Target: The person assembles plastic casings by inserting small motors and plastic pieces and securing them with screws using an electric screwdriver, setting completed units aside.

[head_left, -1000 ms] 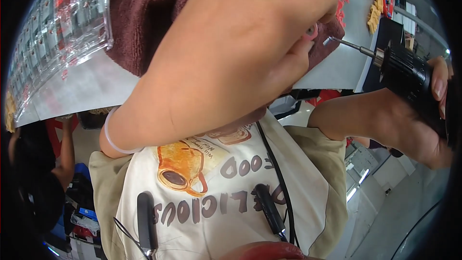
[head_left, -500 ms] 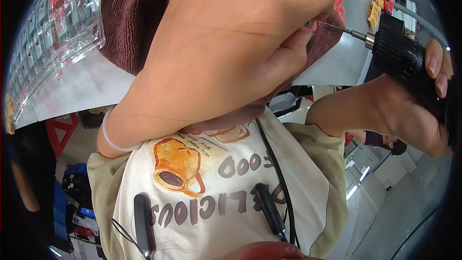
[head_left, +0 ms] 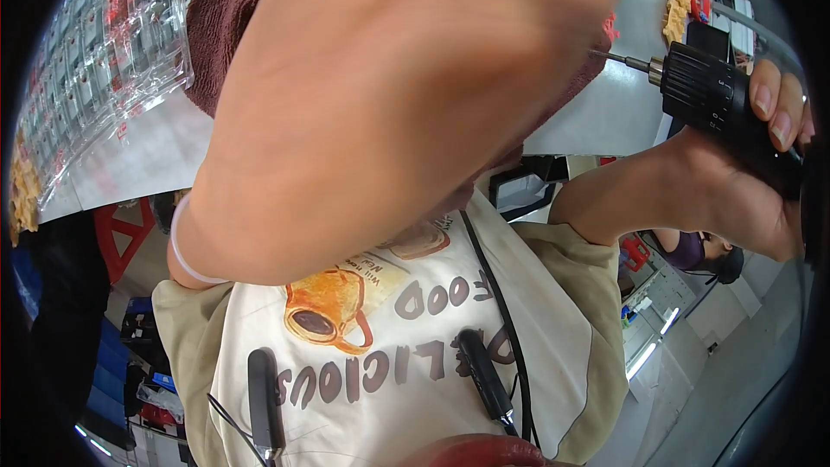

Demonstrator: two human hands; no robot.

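My left hand point(head_left: 406, 95), large and blurred, reaches across the middle with its back toward me. Its fingers are curled, and whatever they hold is hidden behind the hand. On the right, my right hand point(head_left: 761, 156) is wrapped round a black electric drill point(head_left: 705, 86). The drill's thin metal bit point(head_left: 635, 63) points left, and its tip is close beside my left hand; I cannot tell whether they touch. A dark red-brown towel point(head_left: 226, 30) lies under and behind my left hand.
Clear plastic trays point(head_left: 121, 26) with many compartments stand at the left of the grey table point(head_left: 130, 164). Yellowish pieces point(head_left: 677, 17) lie at the far right, and a bit of pink point(head_left: 611, 28) shows behind my hand. Another person point(head_left: 705, 251) is in the background at right.
My left hand has turned and looks larger and blurred; the small pink piece seen between its fingertips before is now hidden. The drill has shifted slightly left in my right hand.
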